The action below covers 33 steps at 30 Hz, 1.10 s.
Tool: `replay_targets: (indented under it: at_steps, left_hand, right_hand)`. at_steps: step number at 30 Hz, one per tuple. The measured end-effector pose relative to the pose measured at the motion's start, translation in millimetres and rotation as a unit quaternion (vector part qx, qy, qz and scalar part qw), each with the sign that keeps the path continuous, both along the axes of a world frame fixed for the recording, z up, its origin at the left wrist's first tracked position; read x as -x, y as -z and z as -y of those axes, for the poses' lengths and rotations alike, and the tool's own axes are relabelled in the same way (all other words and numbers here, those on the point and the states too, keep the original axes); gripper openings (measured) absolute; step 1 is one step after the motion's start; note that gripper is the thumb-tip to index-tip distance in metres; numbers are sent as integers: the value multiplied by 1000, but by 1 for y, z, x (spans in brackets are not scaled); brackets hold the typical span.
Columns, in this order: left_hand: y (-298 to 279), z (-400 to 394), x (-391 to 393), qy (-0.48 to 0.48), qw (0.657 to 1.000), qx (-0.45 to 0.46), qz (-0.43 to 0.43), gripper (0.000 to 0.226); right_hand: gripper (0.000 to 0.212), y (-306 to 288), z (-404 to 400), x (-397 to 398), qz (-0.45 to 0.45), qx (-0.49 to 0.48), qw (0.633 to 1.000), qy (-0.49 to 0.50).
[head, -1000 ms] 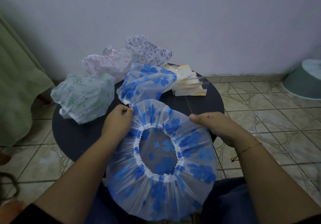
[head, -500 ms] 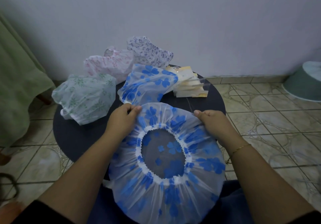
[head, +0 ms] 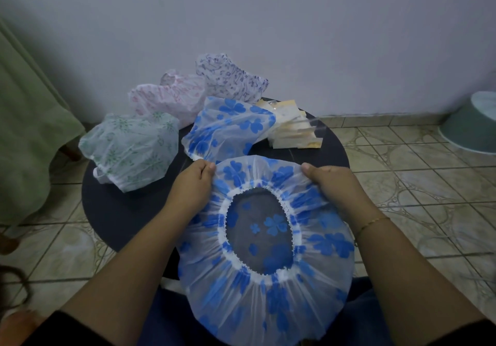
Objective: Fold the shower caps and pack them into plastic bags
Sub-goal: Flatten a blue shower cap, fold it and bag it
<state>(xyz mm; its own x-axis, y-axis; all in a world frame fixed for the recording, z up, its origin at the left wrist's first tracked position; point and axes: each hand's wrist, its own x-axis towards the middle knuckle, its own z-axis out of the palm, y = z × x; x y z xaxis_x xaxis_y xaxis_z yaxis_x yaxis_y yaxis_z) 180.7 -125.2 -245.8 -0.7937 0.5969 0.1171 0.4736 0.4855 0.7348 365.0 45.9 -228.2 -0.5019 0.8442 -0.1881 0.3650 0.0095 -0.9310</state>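
Both hands pinch the far rim of the blue-flowered shower cap: left hand and right hand with fingers curled, their tips hidden under the plastic. It hangs opening-up over the round table's near edge, its bottom cut off. Plastic bags lie partly behind another blue cap.

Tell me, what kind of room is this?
Probably a room in someone's home: a tiled floor, a plain painted wall, a small round dark table and a plastic basin on the floor.
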Motion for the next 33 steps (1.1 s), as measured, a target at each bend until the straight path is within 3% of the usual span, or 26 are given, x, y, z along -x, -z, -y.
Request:
replay_targets:
  at_steps: [4,8,13,16,21,25,27,29,30,31,33]
  left_hand:
    - [1,2,2,-37,999,0,18,31]
    - [4,7,5,-63,997,-10,41,21]
    - [-1,8,-1,-54,995,-50,73,37]
    - [-7,9,-5,-48,995,-45,68,21]
    - [-8,10,0,-46,998,-2,40,37]
    - [-2,10,4,-80,996,47,9,33]
    - [-1,10,4,-90,994,57,10,20]
    - [-4,13,0,-86,994,63,25,10]
    - [-6,14,-3,-80,994,74,25,15]
    - [-5,16,-6,-73,993,93,10,26]
    - [2,19,-9,-58,986,102,-121,40]
  right_hand:
    - [45,-4,0,-5,34,-33,998,-31]
    - [41,-12,1,-17,60,0,995,-85]
    - [19,-12,5,-15,49,30,994,-88]
    - [15,-10,9,-10,18,28,998,-60]
    - [26,-8,8,-8,-3,-26,999,-42]
    - [38,-11,4,-11,45,-36,997,-50]
    - [42,-12,-1,-17,48,-8,996,-77]
    - [38,-13,-4,-25,35,17,994,-104]
    - [38,-14,-5,-27,25,25,993,-115]
    - [42,-13,-5,-27,23,23,993,-114]
    - [51,-9,-3,-24,54,-43,995,-70]
